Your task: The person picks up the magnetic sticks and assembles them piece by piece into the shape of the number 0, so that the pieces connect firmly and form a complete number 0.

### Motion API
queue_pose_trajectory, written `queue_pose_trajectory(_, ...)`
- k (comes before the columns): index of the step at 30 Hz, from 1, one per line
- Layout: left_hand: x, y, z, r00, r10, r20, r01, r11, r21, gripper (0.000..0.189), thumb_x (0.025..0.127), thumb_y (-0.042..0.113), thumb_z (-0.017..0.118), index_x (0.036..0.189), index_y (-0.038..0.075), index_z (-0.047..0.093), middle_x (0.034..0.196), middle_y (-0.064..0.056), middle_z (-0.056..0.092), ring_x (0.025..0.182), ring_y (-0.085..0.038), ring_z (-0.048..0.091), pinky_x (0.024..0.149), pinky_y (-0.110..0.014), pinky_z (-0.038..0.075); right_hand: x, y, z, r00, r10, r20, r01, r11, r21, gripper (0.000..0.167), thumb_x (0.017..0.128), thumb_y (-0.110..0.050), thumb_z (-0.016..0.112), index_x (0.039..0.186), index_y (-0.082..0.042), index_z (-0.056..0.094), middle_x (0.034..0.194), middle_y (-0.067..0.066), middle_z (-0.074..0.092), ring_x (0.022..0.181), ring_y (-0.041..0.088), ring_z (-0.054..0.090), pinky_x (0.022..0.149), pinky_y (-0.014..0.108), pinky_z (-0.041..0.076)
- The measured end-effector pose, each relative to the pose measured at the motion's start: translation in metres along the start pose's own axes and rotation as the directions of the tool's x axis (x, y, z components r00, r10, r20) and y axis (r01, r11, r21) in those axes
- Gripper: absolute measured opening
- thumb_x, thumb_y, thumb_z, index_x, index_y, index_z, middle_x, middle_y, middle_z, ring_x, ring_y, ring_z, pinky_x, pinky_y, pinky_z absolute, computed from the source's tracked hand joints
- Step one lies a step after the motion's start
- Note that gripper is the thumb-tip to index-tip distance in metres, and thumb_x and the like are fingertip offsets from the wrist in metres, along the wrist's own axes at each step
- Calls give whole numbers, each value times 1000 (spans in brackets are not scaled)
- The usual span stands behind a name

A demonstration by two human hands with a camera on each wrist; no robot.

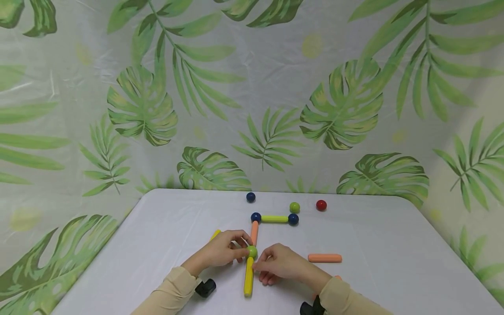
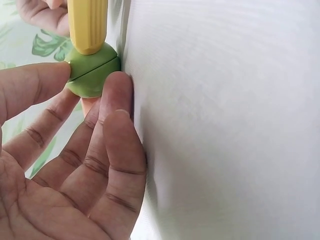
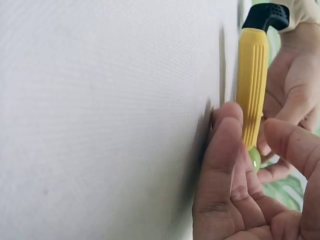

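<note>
Near the front edge of the white surface (image 1: 393, 245), about midway along it, both hands meet at a green ball (image 1: 252, 251). The left hand (image 1: 222, 251) pinches that ball between thumb and fingertips, so its grip is grasping the ball; the left wrist view shows the fingers (image 2: 117, 95) pressed to the ball's side against the surface. A yellow rod (image 1: 249, 276) runs from the ball toward the front edge, its far end touching the ball. The right hand (image 1: 281, 264) lies just beside the rod's upper end, and the right wrist view shows its finger (image 3: 225, 130) and thumb curled on either side of the rod, its grip grasping the rod. An orange rod (image 1: 254, 232) runs from the green ball toward the back edge up to a blue ball (image 1: 256, 217), from which a lime rod (image 1: 274, 218) leads rightward to a second blue ball (image 1: 293, 219). Nearer the back edge lie a loose blue ball (image 1: 250, 197), a second green ball (image 1: 294, 207) and a red ball (image 1: 321, 204), apart from one another. A loose orange rod (image 1: 324, 258) lies to the right of the right hand, and another yellow rod (image 1: 215, 234) shows behind the left hand.
</note>
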State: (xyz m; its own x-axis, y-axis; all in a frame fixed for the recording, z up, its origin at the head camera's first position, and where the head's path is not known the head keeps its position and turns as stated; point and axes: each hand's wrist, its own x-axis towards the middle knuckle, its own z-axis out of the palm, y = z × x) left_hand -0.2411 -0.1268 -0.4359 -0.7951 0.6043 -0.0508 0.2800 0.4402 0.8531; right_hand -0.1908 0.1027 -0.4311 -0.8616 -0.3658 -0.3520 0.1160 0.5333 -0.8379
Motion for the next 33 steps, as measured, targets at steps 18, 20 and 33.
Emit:
queue_pose_trajectory(18,10,30,-65,991,20,-136,0,990,142,17,106,18,68,123,14,71,115,-9,74,91,-38,75,71,-31,57,5,-1,-10,966,-168,-199,136,977,-166,28,96,-30,82,107,-12,64,76,1,66,60,13,57,58,26,47)
queue_pose_trajectory(20,16,32,-70,988,33,-153,-7,985,170,18,106,18,68,123,14,71,115,-9,74,91,-38,76,72,-32,57,7,-1,-9,959,-195,-205,156,969,-189,30,96,-30,83,110,-12,63,77,1,64,61,14,56,57,26,45)
queue_pose_trajectory(33,81,20,-84,960,-2,-281,95,944,316,23,105,20,70,127,14,69,106,-9,74,80,-23,74,70,-32,53,15,-5,-1,957,-221,-188,182,962,-206,30,96,-31,83,114,-16,63,83,0,63,67,15,53,58,25,43)
